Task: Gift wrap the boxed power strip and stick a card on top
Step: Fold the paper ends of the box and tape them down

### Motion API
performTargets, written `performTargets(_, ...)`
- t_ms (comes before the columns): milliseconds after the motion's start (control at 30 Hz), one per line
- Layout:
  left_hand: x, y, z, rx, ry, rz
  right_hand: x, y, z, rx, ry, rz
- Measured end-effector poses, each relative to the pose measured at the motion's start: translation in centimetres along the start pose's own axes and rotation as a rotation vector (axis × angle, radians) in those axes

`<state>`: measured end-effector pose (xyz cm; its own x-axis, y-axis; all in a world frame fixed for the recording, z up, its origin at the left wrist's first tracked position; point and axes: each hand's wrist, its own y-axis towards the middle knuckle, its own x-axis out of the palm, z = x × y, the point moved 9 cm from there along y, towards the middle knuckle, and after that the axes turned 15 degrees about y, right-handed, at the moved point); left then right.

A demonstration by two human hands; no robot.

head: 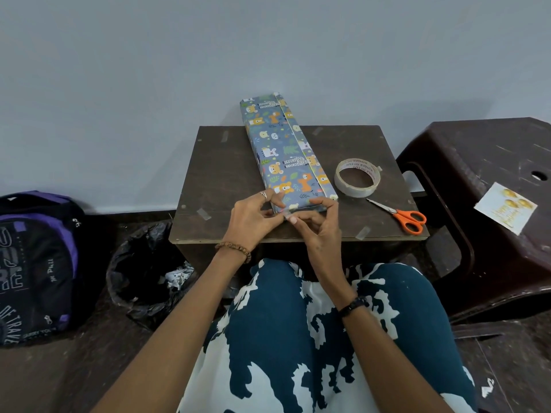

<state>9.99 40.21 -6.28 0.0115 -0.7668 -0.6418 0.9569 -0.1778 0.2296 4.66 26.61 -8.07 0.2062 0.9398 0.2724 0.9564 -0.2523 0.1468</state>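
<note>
Plain grey wall fills the upper frame; centre frame holds a small dark wooden table with stray tape bits stuck on it. Wrapped box in blue animal-print paper lies lengthwise on the table, far end overhanging toward the wall, seam running along its right side.

Both hands work the near end of the box, lower centre. Left hand has fingers curled, pinching at the end flap. Right hand is curled too, thumb and fingers around the near end, apparently pressing a small clear tape piece; the tape itself is hard to make out.

Tape roll sits just right of the box, orange-handled scissors near it. Card with gold lettering lies on the brown plastic stool at right, well apart from the box, not yet stuck on.

Step in hand looks like sealing the near end flap. To do it well: keep the fold tight against the box end, hold the flap flat with one hand, smooth the tape outward from the middle so no wrinkles lift. Watch that the box doesn't slide toward the wall.

Bin with black liner and backpack at lower left.
</note>
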Motion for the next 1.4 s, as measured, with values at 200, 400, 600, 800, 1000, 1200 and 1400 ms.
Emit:
performTargets(200, 0.1, 0.0, 0.1, 0.0, 0.002, -0.008, -0.5, 0.3, -0.3, -0.065, -0.059, 0.077)
performTargets(400, 0.1, 0.0, 0.2, 0.022, 0.018, -0.012, -0.3, 0.4, -0.2, -0.076, -0.078, 0.084)
performTargets(600, 0.3, 0.1, 0.1, 0.029, 0.039, -0.028, -0.2, 0.5, -0.1, -0.065, -0.081, 0.108)
performTargets(800, 0.2, 0.0, 0.2, 0.068, 0.108, -0.037, -0.5, 0.9, 0.1, -0.044, -0.099, 0.14)
performTargets(1000, -0.2, -0.1, 1.2, 0.171, 0.183, -0.025, -0.5, 0.9, -0.1, -0.046, -0.084, 0.117)
performTargets(1200, -0.3, 0.0, 1.5, 0.174, 0.243, -0.018, -0.5, 0.8, 0.0, -0.028, -0.096, 0.131)
performTargets(1400, -0.3, 0.0, 1.7, 0.163, 0.297, 0.049, -0.6, 0.8, 0.1, -0.027, -0.174, 0.133)
